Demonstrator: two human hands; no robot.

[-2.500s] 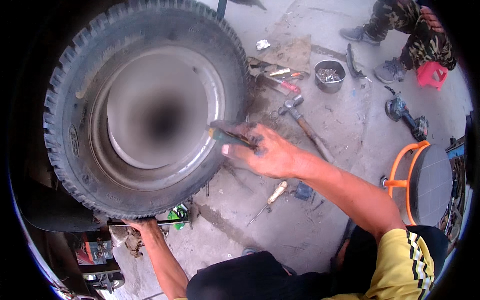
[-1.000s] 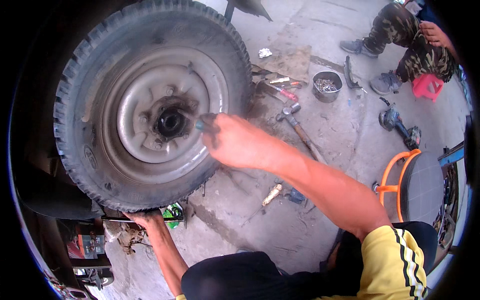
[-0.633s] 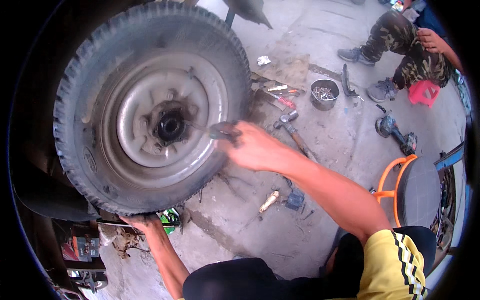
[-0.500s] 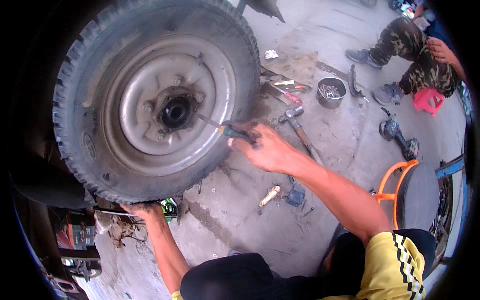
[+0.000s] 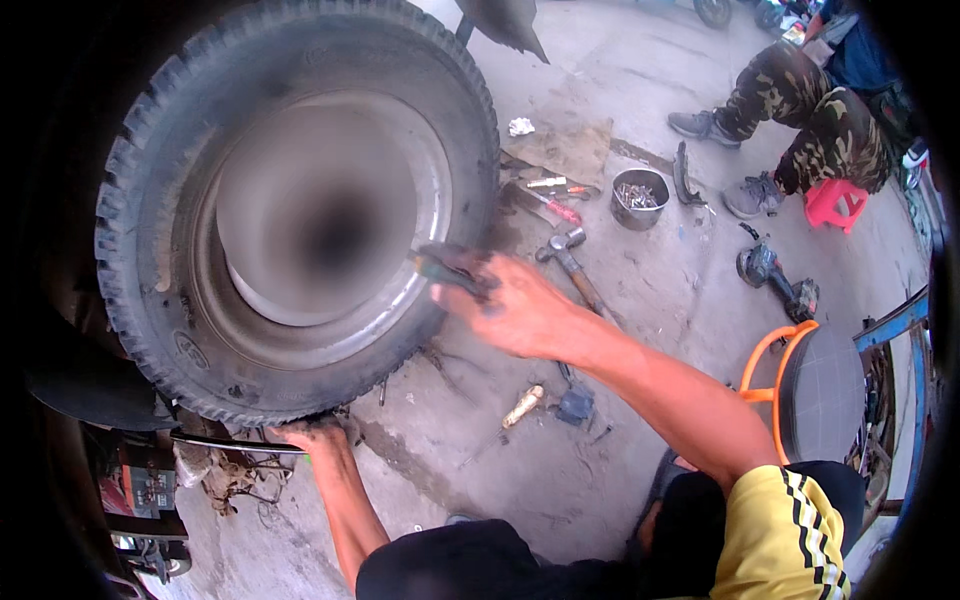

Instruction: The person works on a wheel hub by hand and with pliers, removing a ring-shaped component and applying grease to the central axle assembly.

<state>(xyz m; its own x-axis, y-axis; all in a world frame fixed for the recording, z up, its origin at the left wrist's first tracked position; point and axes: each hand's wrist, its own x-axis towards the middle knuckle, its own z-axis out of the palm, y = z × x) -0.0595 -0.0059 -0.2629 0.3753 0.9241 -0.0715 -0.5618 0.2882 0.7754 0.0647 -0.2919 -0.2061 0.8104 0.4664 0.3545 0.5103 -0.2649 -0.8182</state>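
Note:
A large treaded tire on a steel wheel [image 5: 150, 250] stands upright at upper left; the wheel's centre is a grey blur with a dark middle. My right hand [image 5: 500, 300] is closed round a screwdriver [image 5: 436, 268] with a green-and-yellow handle, held in front of the rim's right side; its tip is lost in blur. My left hand [image 5: 312, 440] is under the tire, fingers against the bottom tread and partly hidden, beside a long dark bar [image 5: 235, 444].
A co-worker's camouflage-clad legs [image 5: 830, 130] rest by a red stool [image 5: 835, 200]. On the concrete floor lie a hammer [image 5: 580, 275], metal pot of small parts [image 5: 637, 210], cordless tool [image 5: 780, 280] and pale-handled screwdriver [image 5: 523, 405]. An orange-framed round seat [image 5: 820, 390] stands right.
The wheel's hub, clear half a second ago, is blurred now. My left hand sits slightly further right. The screwdriver has moved a little left. The co-worker's hand has left the knee.

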